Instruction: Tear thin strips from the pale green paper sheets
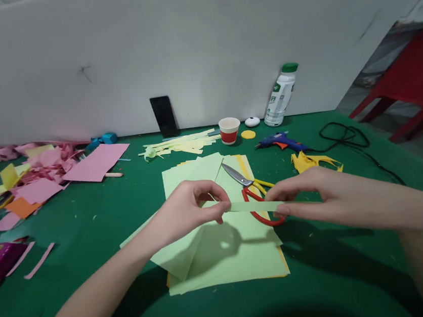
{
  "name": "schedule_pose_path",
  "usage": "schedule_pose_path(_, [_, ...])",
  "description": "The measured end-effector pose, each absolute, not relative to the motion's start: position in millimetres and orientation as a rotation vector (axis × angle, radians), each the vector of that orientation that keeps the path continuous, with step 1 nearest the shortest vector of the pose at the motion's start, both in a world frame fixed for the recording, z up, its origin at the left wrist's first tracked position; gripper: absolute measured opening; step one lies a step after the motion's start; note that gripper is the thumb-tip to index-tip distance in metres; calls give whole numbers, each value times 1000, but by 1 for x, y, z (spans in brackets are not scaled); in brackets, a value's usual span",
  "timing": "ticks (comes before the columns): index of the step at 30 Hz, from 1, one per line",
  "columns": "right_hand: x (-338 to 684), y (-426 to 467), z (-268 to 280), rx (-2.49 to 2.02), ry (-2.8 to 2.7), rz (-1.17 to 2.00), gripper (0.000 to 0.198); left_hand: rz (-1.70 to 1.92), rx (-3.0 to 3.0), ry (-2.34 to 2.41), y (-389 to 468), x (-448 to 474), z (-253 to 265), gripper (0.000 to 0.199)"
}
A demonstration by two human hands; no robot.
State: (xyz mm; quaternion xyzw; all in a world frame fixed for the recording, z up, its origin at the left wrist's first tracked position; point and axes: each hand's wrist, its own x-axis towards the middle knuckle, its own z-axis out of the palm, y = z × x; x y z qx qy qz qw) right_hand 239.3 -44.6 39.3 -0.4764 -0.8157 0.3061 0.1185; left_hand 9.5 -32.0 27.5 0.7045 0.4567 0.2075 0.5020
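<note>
Over the scissors (237, 175) we hold a green paper strip (253, 206) (its long axis runs sideways), pinched by the left hand (192, 206) and, nearer the scissors, the right hand (314, 192).

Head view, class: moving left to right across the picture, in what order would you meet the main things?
Large pink paper sheet → left hand → light-green paper strip → right hand → red chair.

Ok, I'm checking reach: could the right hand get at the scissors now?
Likely yes: the right hand is close beside the scissors, though it holds the green strip, which crosses in front of their red handle.
</note>
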Motion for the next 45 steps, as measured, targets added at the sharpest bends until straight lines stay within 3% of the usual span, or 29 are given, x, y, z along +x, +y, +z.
schedule_pose_path(5, [216, -46, 35, -1376, -2318, 1154, 30, 533, 1633, 1031, -38, 15, 26, 10])
schedule_pose_path(32, [212, -70, 37, -1221, -2203, 491, 17, 813, 1580, 1018, -53, 16, 32, 10])
schedule_pose_path(40, [203, -73, 36, -1265, -2092, 638, 10, 872, 1724, 994, -57, 20, 28, 10])
schedule_pose_path(45, [198, -75, 38, -1257, -2072, 631, 15, 857, 1779, 992, -58, 22, 27, 11])
